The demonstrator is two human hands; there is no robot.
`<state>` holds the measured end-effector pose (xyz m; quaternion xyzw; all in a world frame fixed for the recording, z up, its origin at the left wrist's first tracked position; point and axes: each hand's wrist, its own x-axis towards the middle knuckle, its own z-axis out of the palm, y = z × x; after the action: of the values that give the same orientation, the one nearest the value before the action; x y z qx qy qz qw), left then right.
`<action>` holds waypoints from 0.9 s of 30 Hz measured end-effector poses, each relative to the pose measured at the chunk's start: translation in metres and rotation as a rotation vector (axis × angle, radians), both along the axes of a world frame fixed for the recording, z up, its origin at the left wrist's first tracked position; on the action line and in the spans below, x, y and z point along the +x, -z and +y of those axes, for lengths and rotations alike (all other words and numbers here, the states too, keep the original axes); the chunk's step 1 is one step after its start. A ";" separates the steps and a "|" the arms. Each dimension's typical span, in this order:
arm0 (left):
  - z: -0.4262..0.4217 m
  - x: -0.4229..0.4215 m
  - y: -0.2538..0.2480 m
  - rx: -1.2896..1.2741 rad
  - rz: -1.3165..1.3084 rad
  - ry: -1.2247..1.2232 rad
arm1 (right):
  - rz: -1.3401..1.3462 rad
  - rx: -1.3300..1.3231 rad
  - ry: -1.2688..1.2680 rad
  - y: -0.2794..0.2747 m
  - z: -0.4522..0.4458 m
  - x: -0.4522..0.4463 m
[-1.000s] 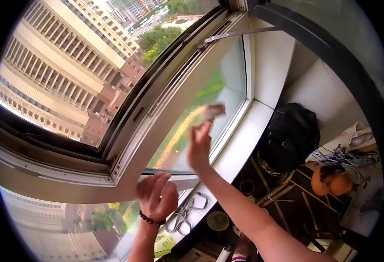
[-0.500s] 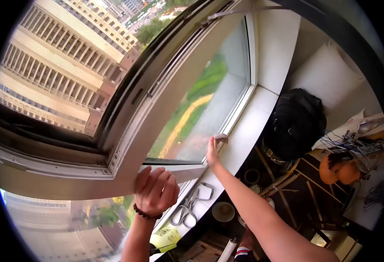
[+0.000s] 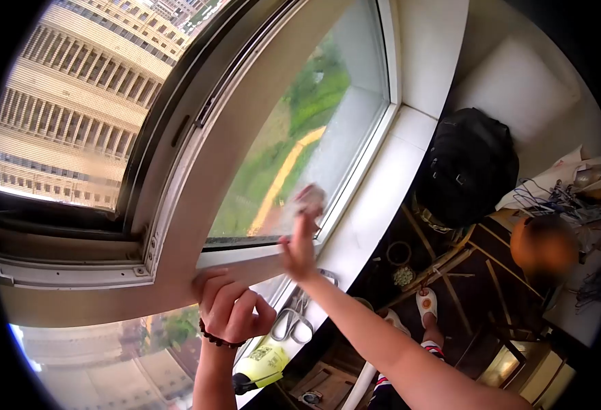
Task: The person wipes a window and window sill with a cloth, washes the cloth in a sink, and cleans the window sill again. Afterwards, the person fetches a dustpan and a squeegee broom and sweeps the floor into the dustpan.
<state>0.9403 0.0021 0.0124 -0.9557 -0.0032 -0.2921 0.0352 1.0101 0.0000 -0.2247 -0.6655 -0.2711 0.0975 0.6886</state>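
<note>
A casement window (image 3: 171, 239) with a pale frame stands in front of me. My left hand (image 3: 232, 307), with a beaded bracelet at the wrist, has its fingers curled against the frame's lower rail; the fingertips are partly hidden. Farther right, my right hand (image 3: 300, 249) reaches the lower corner of the glass pane (image 3: 294, 157). It holds a greyish cloth (image 3: 309, 199) at the glass, smeared by motion. Below the hands, metal scissors (image 3: 292, 325) lie on the white sill (image 3: 362, 219), their upper part behind my right wrist. Beside them is a yellow-green object (image 3: 266, 361) with a black end.
A black backpack (image 3: 468, 174) sits to the right of the sill. Beyond it are an orange round object (image 3: 543, 246) and tangled wires (image 3: 560, 201). My feet in white slippers (image 3: 426, 301) show on the dark floor, near wooden strips (image 3: 444, 270). Tall buildings (image 3: 75, 102) stand outside.
My right hand and the cloth have moved left and up from the pane's bottom corner onto the glass. My left hand sits slightly lower and left in view, still at the frame.
</note>
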 end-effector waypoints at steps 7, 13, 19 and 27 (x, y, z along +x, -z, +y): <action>0.000 0.002 -0.005 0.001 -0.010 0.021 | 0.558 0.041 -0.185 0.029 -0.006 -0.003; -0.023 0.000 -0.043 -0.106 -0.092 0.029 | -0.243 0.294 -0.159 -0.168 -0.026 -0.022; -0.032 -0.003 -0.040 -0.158 -0.153 -0.047 | -0.161 0.210 -0.259 -0.078 -0.050 -0.019; -0.093 -0.023 0.022 -0.545 -0.137 -0.138 | 0.393 -0.364 -0.263 0.076 -0.058 0.007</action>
<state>0.9172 -0.0908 -0.0100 -0.9056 -0.1490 -0.3411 -0.2034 1.0170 -0.0576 -0.3003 -0.7055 -0.1945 0.3600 0.5786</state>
